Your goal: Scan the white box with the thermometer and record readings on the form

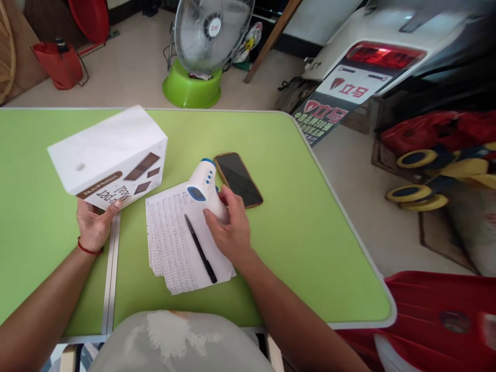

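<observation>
My left hand (95, 225) grips the lower edge of a white box (112, 155) with brown printing, its thumb on the printed side. The box is tilted above the green table. In my right hand (232, 227) is a white infrared thermometer (207, 186) with blue buttons and a small dark display, held by its handle. Beneath it lie several sheets of handwritten paper (170, 248), with a black pen (200, 249) across them. A dark smartphone (239, 178) in a brownish case rests just beyond my right hand.
The green folding table (310, 248) has a metal seam on the left. Behind it, a fan (213, 31) stands by an upturned-looking green basin (191, 85). A white scooter (368, 57) is at the far right, a red plastic chair (434, 299) near right.
</observation>
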A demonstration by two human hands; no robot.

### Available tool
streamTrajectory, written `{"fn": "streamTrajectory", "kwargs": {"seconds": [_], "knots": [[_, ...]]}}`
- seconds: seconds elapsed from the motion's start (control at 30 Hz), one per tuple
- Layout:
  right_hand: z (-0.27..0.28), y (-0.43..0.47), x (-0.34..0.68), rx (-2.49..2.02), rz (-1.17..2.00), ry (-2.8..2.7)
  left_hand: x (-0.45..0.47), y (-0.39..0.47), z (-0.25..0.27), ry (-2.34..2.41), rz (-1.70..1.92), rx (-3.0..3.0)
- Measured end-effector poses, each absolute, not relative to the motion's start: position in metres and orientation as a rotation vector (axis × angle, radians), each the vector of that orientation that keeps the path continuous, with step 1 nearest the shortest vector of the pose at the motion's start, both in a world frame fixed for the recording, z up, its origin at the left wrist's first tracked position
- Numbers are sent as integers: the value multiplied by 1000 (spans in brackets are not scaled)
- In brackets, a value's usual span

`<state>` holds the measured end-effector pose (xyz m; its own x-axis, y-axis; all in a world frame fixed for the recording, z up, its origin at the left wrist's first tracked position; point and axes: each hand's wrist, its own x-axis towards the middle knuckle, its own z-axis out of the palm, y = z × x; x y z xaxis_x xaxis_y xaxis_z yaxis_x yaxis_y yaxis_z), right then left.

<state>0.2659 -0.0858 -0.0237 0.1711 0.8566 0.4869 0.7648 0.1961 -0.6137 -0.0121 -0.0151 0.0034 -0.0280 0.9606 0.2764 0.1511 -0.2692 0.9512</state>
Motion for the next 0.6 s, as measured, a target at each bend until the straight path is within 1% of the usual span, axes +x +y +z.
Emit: {"fn": "streamTrajectory", "kwargs": {"seconds": [0.1, 0.2, 0.3, 0.43, 0.53, 0.6], "knots": [[-16, -96, 256, -1438, 444, -1411, -9, -19, 4, 1163, 1602, 1493], [-8, -109, 246, -1262, 799, -1365, -7, -26, 2, 1142, 1448, 1440], [-1, -117, 237, -1127, 1053, -1340, -6, -32, 1, 1193, 1289, 1398], [2, -120, 226, -977, 1396, -1247, -3, -33, 6, 1273, 1177, 1418], [0, -118, 219, -948, 1587, -1121, -2, -31, 12, 1271, 1142, 1432], [-1, -116, 216, -938, 1643, -1077, -1, -31, 13, 1239, 1136, 1437]]}}
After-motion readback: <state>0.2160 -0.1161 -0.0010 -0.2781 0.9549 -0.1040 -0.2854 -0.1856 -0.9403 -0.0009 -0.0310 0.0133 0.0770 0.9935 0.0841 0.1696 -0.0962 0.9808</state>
